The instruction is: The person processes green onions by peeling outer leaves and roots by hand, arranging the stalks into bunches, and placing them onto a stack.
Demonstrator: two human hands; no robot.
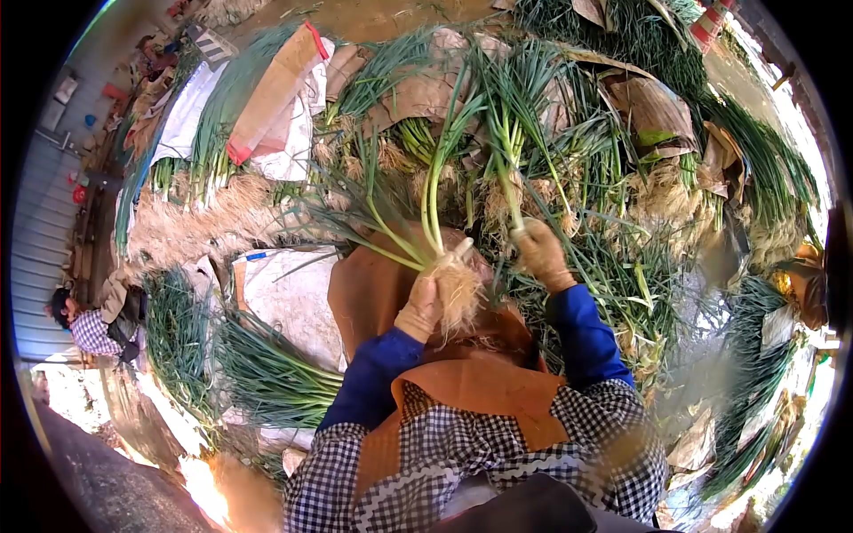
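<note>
My left hand [425, 304], in a tan glove, is closed on a small bunch of green onions [433, 209], whose pale stems and shaggy roots stick out beside the fingers. To the right, my right hand [540, 253], gloved too, is closed round the pale lower stems of another bunch [505, 133], its green leaves pointing away from me. The two hands are apart, above an orange-brown apron [378, 275] over my lap.
Piles of green onions [275, 369] lie at the left, ahead and at the right [755, 355]. White sacks [289, 298] and a brown sack [275, 93] lie among them. A person in a checked top [91, 331] is at the far left.
</note>
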